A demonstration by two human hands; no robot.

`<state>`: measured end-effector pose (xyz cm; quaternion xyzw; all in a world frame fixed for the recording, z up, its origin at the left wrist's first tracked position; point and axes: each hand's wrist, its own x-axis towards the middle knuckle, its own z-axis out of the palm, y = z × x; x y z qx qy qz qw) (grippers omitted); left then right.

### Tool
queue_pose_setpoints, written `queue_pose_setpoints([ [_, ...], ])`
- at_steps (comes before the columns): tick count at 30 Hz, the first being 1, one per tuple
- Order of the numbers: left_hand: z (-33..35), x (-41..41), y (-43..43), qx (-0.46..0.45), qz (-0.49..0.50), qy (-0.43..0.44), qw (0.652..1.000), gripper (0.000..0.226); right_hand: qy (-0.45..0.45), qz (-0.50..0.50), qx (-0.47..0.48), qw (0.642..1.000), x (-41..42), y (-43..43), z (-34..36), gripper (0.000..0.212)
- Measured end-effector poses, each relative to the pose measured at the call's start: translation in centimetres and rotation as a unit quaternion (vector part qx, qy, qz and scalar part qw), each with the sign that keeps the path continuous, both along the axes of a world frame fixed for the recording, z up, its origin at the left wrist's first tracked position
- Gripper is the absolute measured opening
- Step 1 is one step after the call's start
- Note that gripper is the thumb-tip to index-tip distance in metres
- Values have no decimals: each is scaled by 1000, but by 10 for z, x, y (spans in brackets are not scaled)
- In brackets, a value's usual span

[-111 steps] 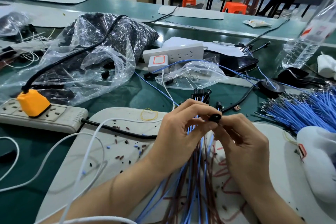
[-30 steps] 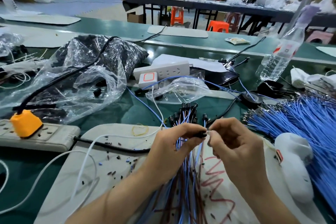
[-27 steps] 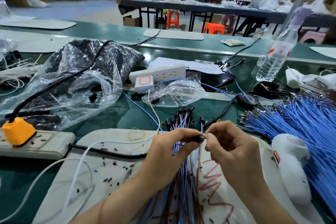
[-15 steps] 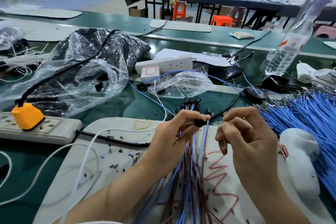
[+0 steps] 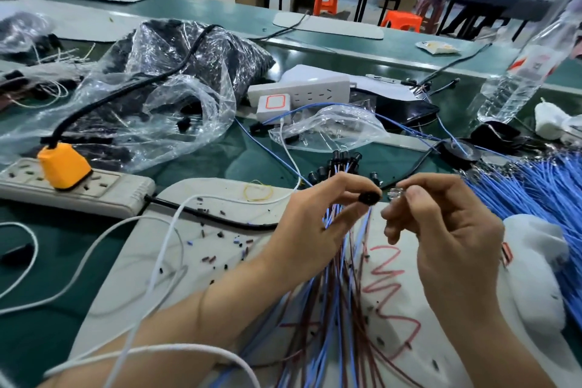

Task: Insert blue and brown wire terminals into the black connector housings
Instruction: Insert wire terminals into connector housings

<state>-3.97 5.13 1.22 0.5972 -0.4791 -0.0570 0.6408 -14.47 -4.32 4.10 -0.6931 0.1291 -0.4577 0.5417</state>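
While the left hand [image 5: 318, 220] pinches the small round black plastic connector housing [image 5: 367, 197] above the bundle of blue and brown wires [image 5: 338, 299], the right hand [image 5: 441, 230] pinches 1 small glinting terminal [image 5: 395, 193] just beside it; best to line it square with the opening, then push straight.

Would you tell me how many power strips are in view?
2: the left strip, holding a yellow plug; the white strip mid-bench, behind a small bag. Others may be hidden.
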Motion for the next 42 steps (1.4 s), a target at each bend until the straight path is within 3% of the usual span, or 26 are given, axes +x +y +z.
queue_pose_setpoints([
  [6,2,3,1,-18,41,-61,997,18,-6,-36,-55,998,1,0,-7,17],
  [11,4,0,2,-45,5,29,999,24,21,-35,-149,988,2,4,-13,17],
  [20,3,2,2,-22,-29,15,999,21,11,-88,-293,952,1,1,-16,14],
  [32,4,5,2,-31,-22,58,998,14,14,-51,-283,958,2,0,-20,16],
  [42,1,7,2,-27,-10,22,999,19,35,-30,-249,967,6,0,-23,14],
])
